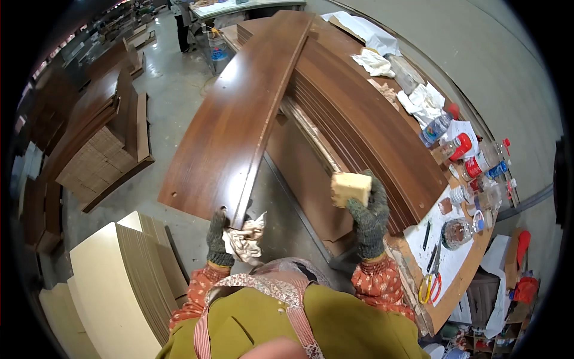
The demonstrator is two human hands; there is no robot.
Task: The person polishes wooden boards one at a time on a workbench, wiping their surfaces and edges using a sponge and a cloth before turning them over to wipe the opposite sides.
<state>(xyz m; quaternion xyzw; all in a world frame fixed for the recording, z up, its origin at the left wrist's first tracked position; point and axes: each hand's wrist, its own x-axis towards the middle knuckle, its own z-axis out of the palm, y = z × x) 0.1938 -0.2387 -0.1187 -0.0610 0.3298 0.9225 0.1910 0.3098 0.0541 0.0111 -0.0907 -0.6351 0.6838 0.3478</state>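
A long brown wood-grain board (230, 113) lies slantwise, its far part resting on a stack of similar boards (365, 116). At its near end is my left hand (219, 244), in a dark grey knitted glove, closed on a crumpled whitish cloth (246, 238). The fingertips reach the board's near edge; whether they also grip it, I cannot tell. My right hand (372, 216), gloved alike, is closed round a pale yellow sponge block (350, 186), raised near the stack's close end and apart from the slanted board.
On the bench at right are scissors (431, 281), a glass jar (458, 233), several plastic bottles (481, 160) and white rags (423, 103). Cream panels (110, 287) stand at lower left, with more board stacks (101, 149) beyond. A person (181, 24) stands far off.
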